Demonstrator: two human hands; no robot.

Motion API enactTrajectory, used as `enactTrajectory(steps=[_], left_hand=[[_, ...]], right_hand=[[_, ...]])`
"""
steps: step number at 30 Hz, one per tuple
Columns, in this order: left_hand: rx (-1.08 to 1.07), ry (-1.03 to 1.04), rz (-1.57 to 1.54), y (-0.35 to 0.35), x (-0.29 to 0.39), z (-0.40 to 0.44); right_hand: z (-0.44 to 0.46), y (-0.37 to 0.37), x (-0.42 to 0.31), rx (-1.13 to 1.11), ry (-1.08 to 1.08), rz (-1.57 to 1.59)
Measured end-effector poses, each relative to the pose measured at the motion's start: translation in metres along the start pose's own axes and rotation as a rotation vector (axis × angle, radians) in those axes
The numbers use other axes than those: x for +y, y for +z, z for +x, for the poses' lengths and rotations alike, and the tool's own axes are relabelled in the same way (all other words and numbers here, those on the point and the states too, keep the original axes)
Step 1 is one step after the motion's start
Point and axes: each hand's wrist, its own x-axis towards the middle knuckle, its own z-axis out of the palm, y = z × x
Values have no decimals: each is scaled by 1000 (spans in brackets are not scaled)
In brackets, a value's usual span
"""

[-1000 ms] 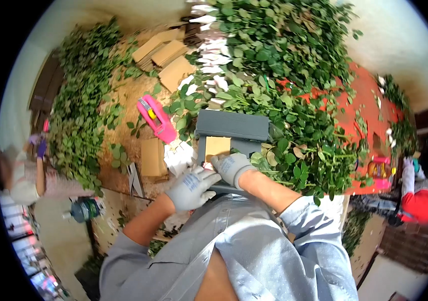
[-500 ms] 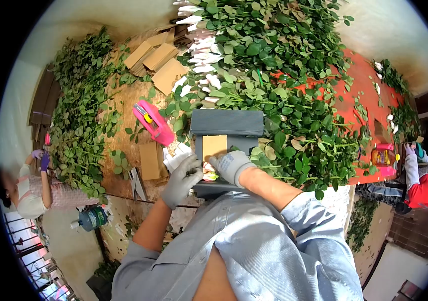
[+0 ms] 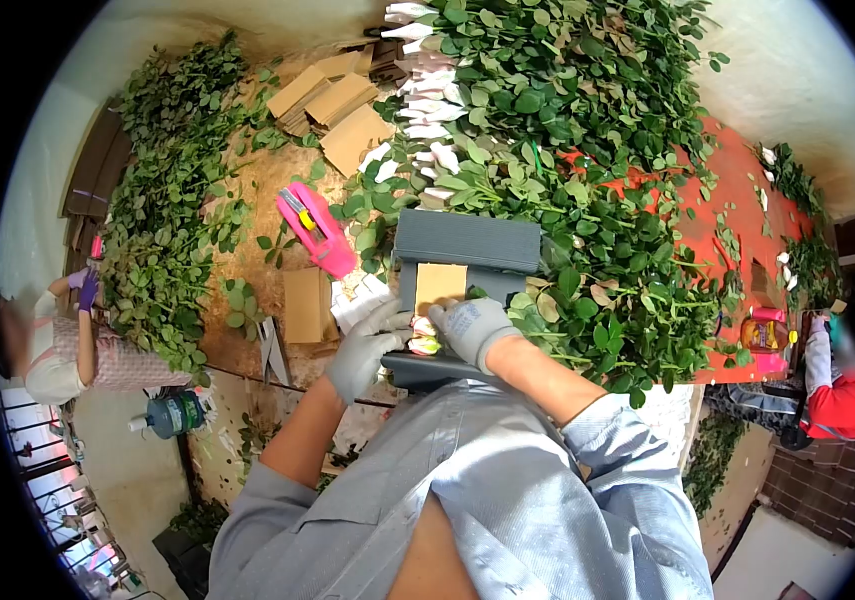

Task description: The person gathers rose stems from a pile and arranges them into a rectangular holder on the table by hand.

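Nearest me, at the near edge of the tabletop [image 3: 247, 240], a dark grey holder [image 3: 522, 283] with a ridged block along its far side; its near bar lies against or just in front of my shirt [image 3: 447, 470], I can't tell which. Pink flower heads [image 3: 424, 338] with yellow-green parts sit over the holder, between my two gloved hands. Left hand [image 3: 365, 350]: at their left side, fingers loosely bent, thumb apart from them. Right hand [image 3: 472, 328]: at their right side, fingertips beside the near end of a tan cardboard piece [image 3: 441, 284] lying on the holder; can't tell whether they pinch anything. Just past my left hand, folded white papers [image 3: 357, 303]; left of those, a cardboard stack [image 3: 305, 305], then metal scissors [image 3: 271, 352] near the tabletop's near edge. Farther out, a pink tape dispenser [image 3: 317, 232], tilted toward the holder. To the right, leafy stems [image 3: 597, 310] heaped over the red covering [image 3: 712, 220], and a bottle of amber liquid [image 3: 765, 336] toward the near right corner. Another leafy pile [image 3: 162, 210] along the left side. Well beyond the dispenser, loose cardboard sheets [image 3: 332, 105], beside a row of white-wrapped heads [image 3: 432, 105] running to the far edge. Off the left edge, a person in purple gloves [image 3: 88, 290]; off the right, a person in red [image 3: 850, 405].
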Motion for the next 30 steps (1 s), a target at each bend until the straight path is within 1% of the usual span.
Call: enactTrajectory(steps=[4, 6, 8, 10, 12, 13, 14, 16, 18, 19, 20, 22, 24, 27, 30], left_hand=[[-1, -32, -24, -2, 1, 4], [-11, -36, -18, -7, 0, 7], [-23, -41, -6, -7, 0, 6], [43, -19, 197, 2, 10, 3], [197, 297, 688, 13, 0, -4], [289, 487, 1010, 24, 10, -14], [230, 626, 1174, 29, 20, -22], [-37, 636, 1345, 34, 32, -31], [-150, 716, 1491, 35, 19, -30], [-129, 713, 1553, 38, 19, -29], [-115, 734, 1546, 38, 18, -26], [-143, 703, 1580, 33, 16, -21], [-116, 728, 1542, 30, 7, -13], [-88, 696, 1515, 28, 1, -6], [-70, 728, 1491, 34, 13, -12]], right_hand=[[-2, -6, -2, -53, 20, 12], [-3, -4, -2, 11, 1, -5], [2, 7, 1, 30, -26, -27], [2, 4, 1, 61, -34, -47], [0, -2, 0, 18, -39, -49], [3, 1, 2, 20, -48, -42], [3, 2, 2, -9, -25, -51], [5, 14, 5, 78, -42, -24], [6, 12, 6, 8, -35, 4], [3, -3, 3, -25, -34, 12], [7, 13, 8, -2, -30, 3], [5, 1, 6, -63, -17, 22], [5, 1, 8, -65, -20, 74], [-1, -7, 8, -28, -63, 106], [-3, -31, 5, -187, -67, 86]])
